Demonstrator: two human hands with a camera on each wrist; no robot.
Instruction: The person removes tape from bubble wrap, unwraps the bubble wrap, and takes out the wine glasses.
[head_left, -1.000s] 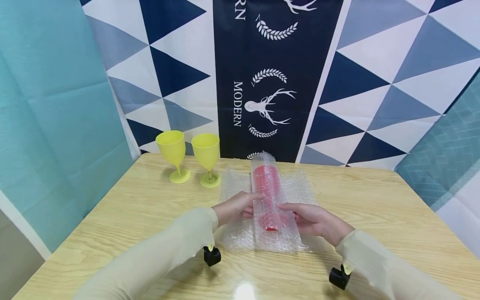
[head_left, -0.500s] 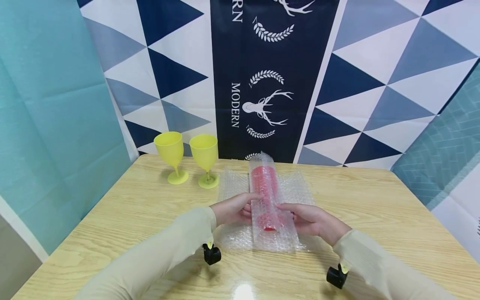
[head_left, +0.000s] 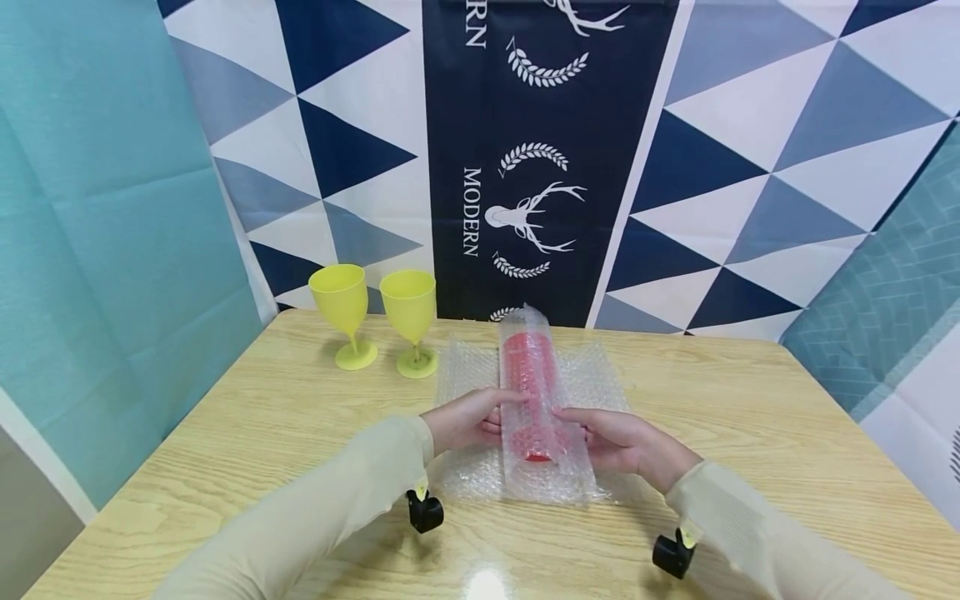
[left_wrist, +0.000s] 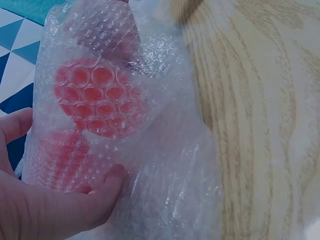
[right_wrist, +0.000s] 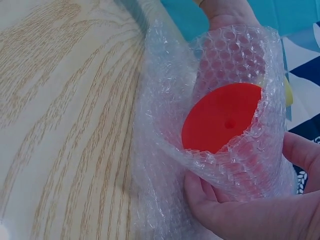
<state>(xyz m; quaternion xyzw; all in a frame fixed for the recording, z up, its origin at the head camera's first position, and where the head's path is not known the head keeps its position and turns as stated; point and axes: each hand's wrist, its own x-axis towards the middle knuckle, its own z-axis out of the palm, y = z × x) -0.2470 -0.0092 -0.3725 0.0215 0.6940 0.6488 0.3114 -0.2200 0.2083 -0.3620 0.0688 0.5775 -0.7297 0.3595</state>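
A red goblet [head_left: 530, 354] lies rolled in clear bubble wrap [head_left: 600, 379], its bowl toward the wall and its foot toward me. The round red foot [right_wrist: 220, 117] shows bare at the roll's near opening in the right wrist view; bubbles cover it in the left wrist view. From the left, my left hand [head_left: 468, 417] grips the roll, thumb on top and fingers at its side. My right hand [head_left: 633, 442] holds the opposite side nearer the foot, its thumb also on top. The fingers beneath the wrap are partly hidden.
Two yellow goblets, a left one [head_left: 341, 300] and a right one [head_left: 410, 308], stand upright at the back left of the wooden table [head_left: 720, 400]. Loose wrap spreads flat on both sides of the roll. A patterned cloth [head_left: 375, 117] hangs behind the table.
The head view has shifted very slightly. Both hands keep their hold on the wrapped goblet, and nothing else has visibly moved.
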